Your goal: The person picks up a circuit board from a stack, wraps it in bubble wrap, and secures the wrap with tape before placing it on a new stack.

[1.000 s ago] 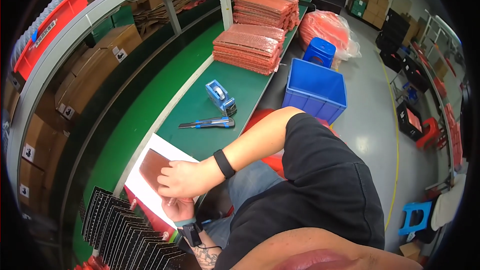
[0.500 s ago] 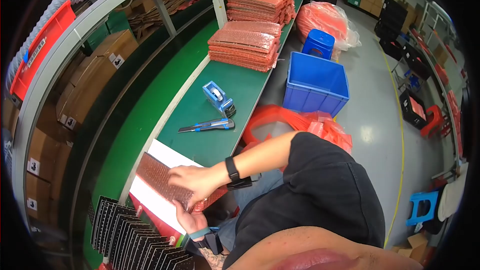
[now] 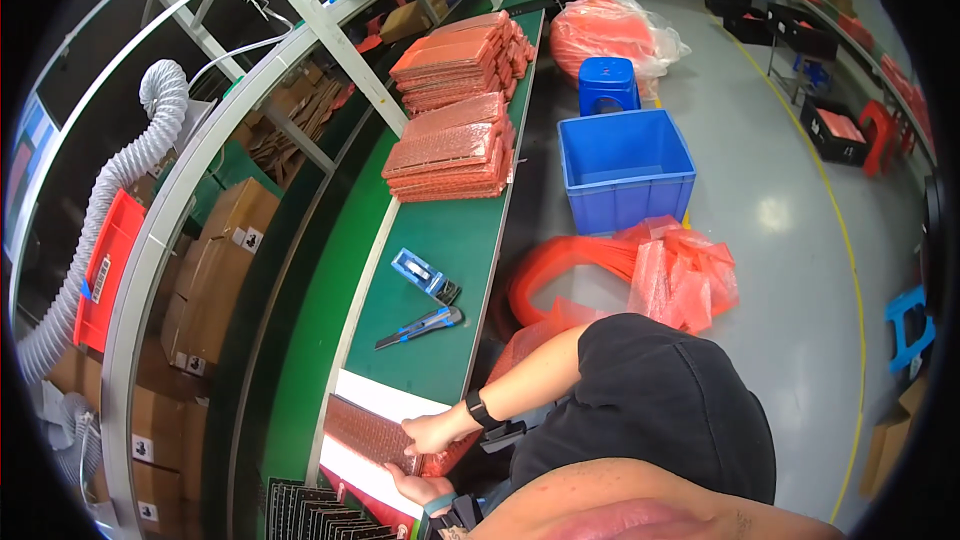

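A red bubble-wrap sleeve [image 3: 366, 430], with something dark and flat showing through it, lies on a white sheet [image 3: 388, 392] at the near end of the green bench. My right hand [image 3: 436, 432], with a black wristband, pinches the sleeve's right edge. Below it, my left hand [image 3: 420, 487] is palm up, fingers stretched toward the sleeve's lower corner; whether they touch it is unclear. A blue-and-black utility knife [image 3: 420, 327] and a blue tape dispenser [image 3: 424, 276] lie farther up the bench. Black perforated panels [image 3: 325, 512] stand in a row at lower left.
Stacks of red bubble-wrapped pieces [image 3: 447, 150] fill the far bench. On the floor to the right are a blue bin [image 3: 628, 190], a blue stool [image 3: 608, 86] and a loose roll of red bubble wrap [image 3: 690, 285]. A metal frame post [image 3: 330, 30] rises on the left beside cardboard boxes [image 3: 225, 280].
The view has shifted, so the bench sits lower. My right hand has gone from spread fingers over the sleeve to a pinch at its edge. My left hand stays beside it, palm up.
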The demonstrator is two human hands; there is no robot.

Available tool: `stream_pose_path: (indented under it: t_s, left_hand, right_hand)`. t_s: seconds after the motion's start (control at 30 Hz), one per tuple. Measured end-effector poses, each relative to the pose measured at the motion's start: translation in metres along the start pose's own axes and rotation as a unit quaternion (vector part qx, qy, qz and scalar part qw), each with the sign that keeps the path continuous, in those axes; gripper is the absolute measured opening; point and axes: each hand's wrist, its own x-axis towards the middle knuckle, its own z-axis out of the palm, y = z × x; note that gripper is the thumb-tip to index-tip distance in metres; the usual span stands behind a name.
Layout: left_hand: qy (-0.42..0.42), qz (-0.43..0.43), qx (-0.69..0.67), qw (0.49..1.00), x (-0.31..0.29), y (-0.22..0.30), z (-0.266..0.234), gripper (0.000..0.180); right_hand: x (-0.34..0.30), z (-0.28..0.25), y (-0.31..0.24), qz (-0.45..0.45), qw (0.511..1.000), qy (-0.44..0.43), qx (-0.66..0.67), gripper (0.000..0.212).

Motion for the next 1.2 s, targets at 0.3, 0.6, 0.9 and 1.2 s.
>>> stream_pose_path:
  t_s: [0.3,0.6,0.9,1.2]
  left_hand:
    - [0.053,0.050,0.098,0.992,-0.015,0.003,0.003,0.045]
    - [0.063,0.044,0.035,0.996,-0.022,0.011,0.000,0.032]
    - [0.008,-0.084,-0.058,0.995,-0.037,0.033,0.002,0.031]
    - [-0.037,-0.081,-0.005,0.996,-0.031,0.032,-0.011,0.028]
  right_hand:
    - [-0.012,0.011,-0.010,-0.078,0.994,-0.022,0.075,0.032]
    - [-0.009,-0.016,-0.016,0.151,0.944,-0.129,0.265,0.049]
    - [-0.003,0.012,0.000,0.085,0.951,-0.103,0.280,0.049]
    - [-0.005,0.005,-0.013,0.101,0.962,-0.082,0.241,0.049]
